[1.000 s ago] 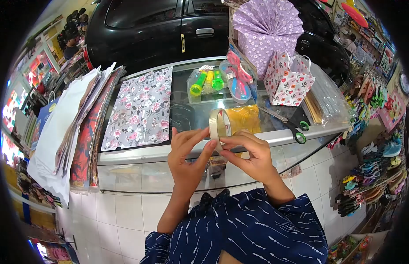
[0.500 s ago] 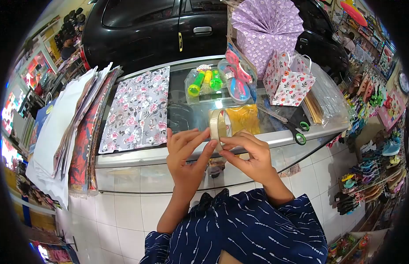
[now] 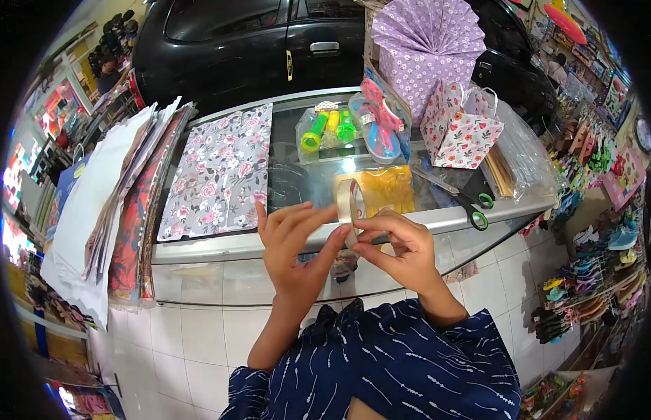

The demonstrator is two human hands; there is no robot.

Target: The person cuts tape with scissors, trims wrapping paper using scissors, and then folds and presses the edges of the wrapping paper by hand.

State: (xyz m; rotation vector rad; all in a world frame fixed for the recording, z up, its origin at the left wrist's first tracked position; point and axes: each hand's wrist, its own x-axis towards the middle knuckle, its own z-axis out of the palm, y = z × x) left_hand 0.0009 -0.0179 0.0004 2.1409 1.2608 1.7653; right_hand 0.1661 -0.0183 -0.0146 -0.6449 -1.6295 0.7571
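A roll of clear tape (image 3: 345,212) stands on edge above the front of the glass counter. My right hand (image 3: 404,253) pinches its lower right side between thumb and fingers. On the other side, my left hand (image 3: 292,250) has its fingers stretched and spread, with the thumb and a fingertip at the roll's outer surface. Those left fingers are slightly blurred. Behind the roll lies a yellow packet (image 3: 388,189), partly covered by it. Grey floral wrapping paper (image 3: 217,171) lies flat to the left of my left hand.
Scissors (image 3: 472,210) with black and green handles lie at the right, near a floral gift bag (image 3: 462,133). Packaged toys (image 3: 329,129) and a purple wrapped gift (image 3: 427,77) are farther back. Paper sheets (image 3: 105,189) overhang the left of the counter (image 3: 199,253). A black car (image 3: 241,56) stands behind.
The fingers of my left hand have lifted and spread a little farther from the roll, while its thumb stays there. My right hand keeps its pinch on the tape.
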